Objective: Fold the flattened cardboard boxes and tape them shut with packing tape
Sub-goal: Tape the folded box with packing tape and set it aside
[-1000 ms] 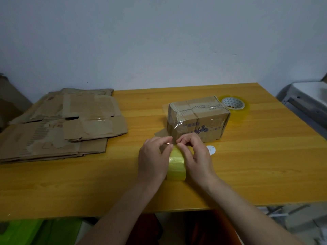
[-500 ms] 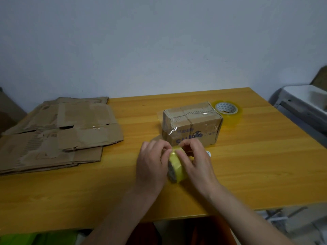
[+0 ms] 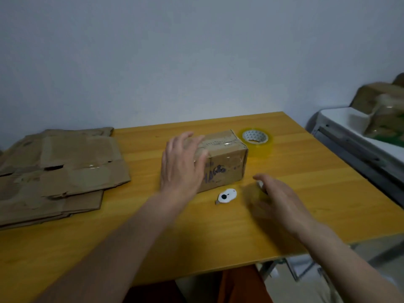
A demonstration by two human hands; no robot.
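Observation:
A taped-up cardboard box (image 3: 225, 162) stands in the middle of the wooden table (image 3: 310, 171). My left hand (image 3: 181, 167) lies flat against its near left side, fingers straight. To the box's right my right hand (image 3: 282, 200) is blurred by motion, low over the table. It curls round a small yellow tape roll (image 3: 253, 193), which is mostly hidden and smeared. A small white cutter (image 3: 227, 195) lies on the table between my hands, just in front of the box.
A stack of flattened cardboard boxes (image 3: 61, 171) covers the table's left side. A larger clear tape roll (image 3: 256, 138) lies flat behind the box at its right. Beyond the table's right edge stands a white surface (image 3: 341, 119) with taped boxes on it.
Both hands held the yellow tape roll in front of the box. Now my left hand has gone to the box and my right hand has swung right with the roll, baring the cutter.

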